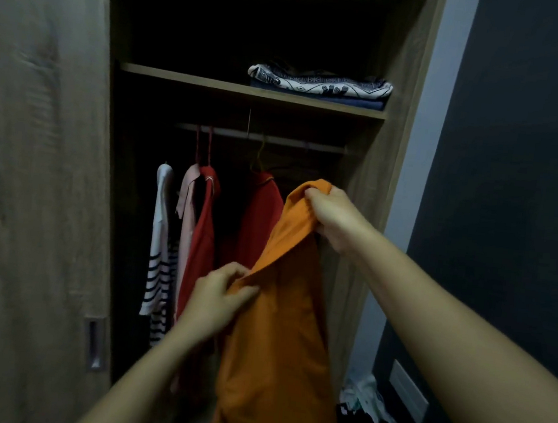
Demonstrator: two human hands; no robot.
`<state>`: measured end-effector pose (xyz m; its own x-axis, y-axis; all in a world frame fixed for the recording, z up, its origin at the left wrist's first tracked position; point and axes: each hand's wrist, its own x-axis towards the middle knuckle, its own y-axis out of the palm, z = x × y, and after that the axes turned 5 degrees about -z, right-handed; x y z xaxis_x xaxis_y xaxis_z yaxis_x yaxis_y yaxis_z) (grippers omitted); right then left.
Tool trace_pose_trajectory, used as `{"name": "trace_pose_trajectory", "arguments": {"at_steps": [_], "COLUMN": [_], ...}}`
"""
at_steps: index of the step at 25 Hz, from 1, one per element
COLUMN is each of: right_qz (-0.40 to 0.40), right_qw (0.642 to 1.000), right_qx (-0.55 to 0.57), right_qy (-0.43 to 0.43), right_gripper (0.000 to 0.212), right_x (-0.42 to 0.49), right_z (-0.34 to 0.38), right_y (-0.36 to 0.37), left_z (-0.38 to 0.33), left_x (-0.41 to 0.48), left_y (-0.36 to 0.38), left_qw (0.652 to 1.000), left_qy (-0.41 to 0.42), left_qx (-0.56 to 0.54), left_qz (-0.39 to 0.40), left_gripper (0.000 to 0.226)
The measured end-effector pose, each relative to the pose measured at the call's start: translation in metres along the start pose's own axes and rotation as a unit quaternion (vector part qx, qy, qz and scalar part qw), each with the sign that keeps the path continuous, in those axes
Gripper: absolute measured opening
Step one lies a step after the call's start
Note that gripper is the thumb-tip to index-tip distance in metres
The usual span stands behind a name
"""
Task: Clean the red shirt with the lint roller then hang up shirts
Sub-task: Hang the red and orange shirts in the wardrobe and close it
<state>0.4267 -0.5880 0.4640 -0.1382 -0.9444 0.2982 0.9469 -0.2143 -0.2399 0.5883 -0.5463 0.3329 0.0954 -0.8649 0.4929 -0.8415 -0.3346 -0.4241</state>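
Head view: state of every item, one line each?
Orange shirt, held up off the rail.
Left hand, pinching its fabric.
Right hand, gripping its top.
Red trimmed-collar shirt, hanging.
Plain red shirt, hanging.
White striped shirt, hanging.
Folded patterned cloth, lying on shelf.
Wooden wardrobe door, open.

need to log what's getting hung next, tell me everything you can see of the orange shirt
The orange shirt is plain, a soft matte fabric with no print showing. It hangs lengthwise in front of the open wardrobe, its lower end running out of the frame. The right hand grips its top end; the left hand pinches a folded edge lower down. No hanger shows in it. It overlaps the red shirt hanging just behind it.
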Motion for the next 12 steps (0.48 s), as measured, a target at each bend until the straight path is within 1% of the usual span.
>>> {"name": "trace_pose_trajectory", "arguments": {"at_steps": [1,2,3,4,6,8,9,10,12], "right_qz": [-0.034,-0.077,-0.103,-0.107,-0.084,-0.047,-0.026,-0.002,0.067], "right_qw": [0.987,0.955,0.932,0.931,0.962,0.994,0.999,0.999,0.997], "right_qx": [-0.137,-0.245,-0.297,-0.302,-0.239,-0.092,-0.018,0.023,0.025], "right_qy": [-0.076,-0.146,-0.179,-0.173,-0.106,-0.026,0.006,0.025,0.019], "right_gripper": [0.021,0.024,0.026,0.026,0.026,0.022,0.018,0.017,0.018], "right_x": [0.003,0.006,0.007,0.007,0.006,0.005,0.005,0.004,0.001], "right_z": [-0.004,-0.008,-0.01,-0.015,-0.026,-0.039,-0.044,-0.047,-0.051], "right_y": [-0.011,-0.021,-0.03,-0.036,-0.042,-0.043,-0.044,-0.046,-0.052], "left_z": [0.007,0.008,0.005,0.0,-0.011,-0.022,-0.026,-0.029,-0.031], "left_x": [0.005,0.01,0.015,0.02,0.031,0.041,0.044,0.046,0.052], "left_y": [-0.01,-0.021,-0.031,-0.04,-0.052,-0.058,-0.058,-0.058,-0.061], "left_qw": [1.0,0.999,0.998,0.997,0.998,0.995,0.994,0.994,0.995], "left_qy": [0.012,0.021,0.029,0.039,0.051,0.053,0.052,0.049,0.033], "left_qx": [0.002,-0.006,-0.018,-0.024,0.001,0.009,0.007,0.009,0.003], "left_qz": [0.014,0.035,0.052,0.055,0.047,0.082,0.097,0.102,0.098], "left_gripper": [0.005,0.008,0.015,0.021,0.024,0.022,0.022,0.022,0.02]}}
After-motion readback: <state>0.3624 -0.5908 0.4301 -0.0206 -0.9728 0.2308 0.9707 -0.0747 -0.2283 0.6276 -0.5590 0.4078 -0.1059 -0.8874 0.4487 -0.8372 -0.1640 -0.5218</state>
